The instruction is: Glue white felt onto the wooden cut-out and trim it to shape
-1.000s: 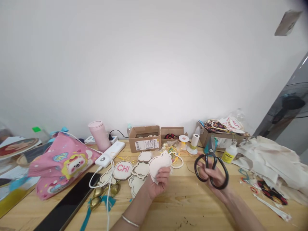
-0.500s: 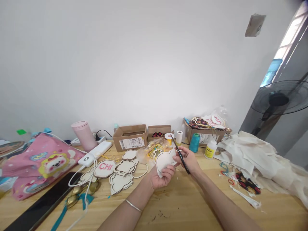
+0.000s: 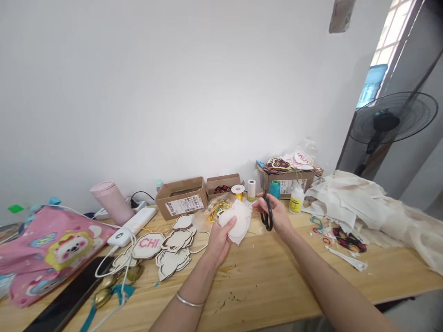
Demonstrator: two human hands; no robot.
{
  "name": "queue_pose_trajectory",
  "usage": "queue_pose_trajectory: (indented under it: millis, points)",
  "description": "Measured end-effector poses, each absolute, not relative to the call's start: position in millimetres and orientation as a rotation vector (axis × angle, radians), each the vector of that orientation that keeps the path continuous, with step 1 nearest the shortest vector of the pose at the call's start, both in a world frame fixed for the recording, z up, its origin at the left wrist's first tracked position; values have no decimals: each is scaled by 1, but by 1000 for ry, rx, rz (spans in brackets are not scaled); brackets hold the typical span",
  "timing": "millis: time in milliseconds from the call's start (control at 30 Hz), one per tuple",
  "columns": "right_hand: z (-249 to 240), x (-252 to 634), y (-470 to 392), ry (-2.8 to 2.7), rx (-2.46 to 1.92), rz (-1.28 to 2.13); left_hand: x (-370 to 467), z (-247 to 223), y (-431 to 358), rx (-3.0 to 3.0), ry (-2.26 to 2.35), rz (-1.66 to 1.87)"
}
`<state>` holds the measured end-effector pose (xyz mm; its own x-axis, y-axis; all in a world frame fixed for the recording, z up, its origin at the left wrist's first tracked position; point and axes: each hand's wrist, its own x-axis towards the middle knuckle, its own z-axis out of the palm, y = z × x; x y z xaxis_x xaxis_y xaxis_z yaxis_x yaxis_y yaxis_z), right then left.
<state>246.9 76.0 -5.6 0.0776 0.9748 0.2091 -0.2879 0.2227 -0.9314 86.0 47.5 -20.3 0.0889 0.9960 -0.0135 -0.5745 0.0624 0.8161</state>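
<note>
Left hand [image 3: 221,237], palm up, pinches white fabric piece [image 3: 237,222], thumb on top; right hand [image 3: 273,212] grips scissors [image 3: 267,213].

In front of you rises 1 plain, pale wall [image 3: 194,92] above a light wooden table [image 3: 263,286]. To your right, 1 black fan [image 3: 386,121] stands near 1 bright, barred window [image 3: 391,34], with grey surfaces around it.
</note>
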Motion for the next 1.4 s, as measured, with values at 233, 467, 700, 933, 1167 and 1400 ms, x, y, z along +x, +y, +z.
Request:
queue_pose_trajectory:
  millis: [233, 467, 700, 933, 1167, 1400]
  points:
    - [7, 236, 57, -1249, -914, 1046, 87, -16, 44, 760, 629, 1399]
    - [-7, 222, 53, -1091, -878, 1174, 91, -13, 40, 672, 612, 1269]
    - [-11, 223, 55, -893, -756, 1407, 90, -12, 42, 552, 585, 1273]
    - [-16, 233, 61, -1063, -785, 1272, 88, -13, 44, 583, 618, 1296]
    - [-10, 224, 53, -1202, -879, 1201, 88, -14, 50, 558, 612, 1377]
    - [-12, 225, 56, -1121, -880, 1173, 89, -11, 41, 831, 772, 1203]
